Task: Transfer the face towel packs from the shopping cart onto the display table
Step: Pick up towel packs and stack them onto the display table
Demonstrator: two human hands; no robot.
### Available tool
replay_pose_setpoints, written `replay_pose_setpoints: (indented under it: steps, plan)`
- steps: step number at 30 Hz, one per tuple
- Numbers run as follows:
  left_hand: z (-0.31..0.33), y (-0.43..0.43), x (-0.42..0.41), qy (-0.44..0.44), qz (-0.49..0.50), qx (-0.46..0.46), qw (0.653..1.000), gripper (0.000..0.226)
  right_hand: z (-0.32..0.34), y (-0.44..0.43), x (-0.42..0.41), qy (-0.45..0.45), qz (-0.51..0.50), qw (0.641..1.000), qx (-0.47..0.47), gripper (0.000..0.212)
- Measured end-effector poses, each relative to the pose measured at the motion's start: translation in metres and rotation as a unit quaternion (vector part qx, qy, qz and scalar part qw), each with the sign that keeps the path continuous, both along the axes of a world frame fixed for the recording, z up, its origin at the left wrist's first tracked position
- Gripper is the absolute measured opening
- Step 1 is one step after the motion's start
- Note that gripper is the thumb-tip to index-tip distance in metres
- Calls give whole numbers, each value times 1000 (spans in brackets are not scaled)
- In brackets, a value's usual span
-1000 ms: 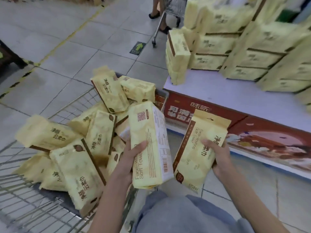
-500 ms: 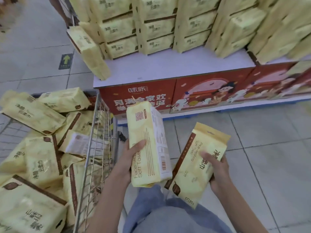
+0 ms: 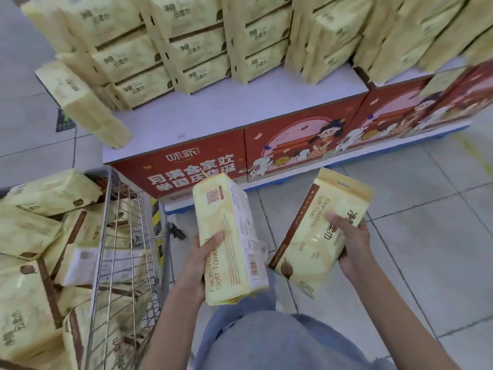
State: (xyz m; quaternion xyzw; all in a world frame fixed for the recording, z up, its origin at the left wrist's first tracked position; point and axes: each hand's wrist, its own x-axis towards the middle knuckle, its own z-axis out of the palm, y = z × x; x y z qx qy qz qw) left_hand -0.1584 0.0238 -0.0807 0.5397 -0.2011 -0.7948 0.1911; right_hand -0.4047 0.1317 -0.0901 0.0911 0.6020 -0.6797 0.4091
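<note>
My left hand grips a yellow face towel pack, held upright with its barcode side facing right. A second yellow pack, tilted, is held in my right hand, thumb across its front. Both packs hang over the floor, short of the display table. The wire shopping cart at the lower left holds several more yellow packs. Stacked yellow packs fill the back of the white table top.
One pack stands leaning at the table's left front corner. The table's front panels are red with cartoon figures. Bare white table surface lies along the front edge. Grey tiled floor spreads to the right. My blue-trousered legs are below.
The view has swung from the cart toward the display table, which is now closer and centred. Both hands still hold their packs and have come nearer the table.
</note>
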Motion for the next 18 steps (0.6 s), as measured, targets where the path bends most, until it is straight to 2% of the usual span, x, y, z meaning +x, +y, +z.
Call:
replay_pose_setpoints:
  steps: [8,18]
  plan:
    - [-13,-101,-82,15,-21,13,1000,72,-6,-87,-78,9,-38,999,7,61]
    - [3,-210,-230,26,-123,-8,992,78,-21,-121,-168,-25,-99,994,36,63]
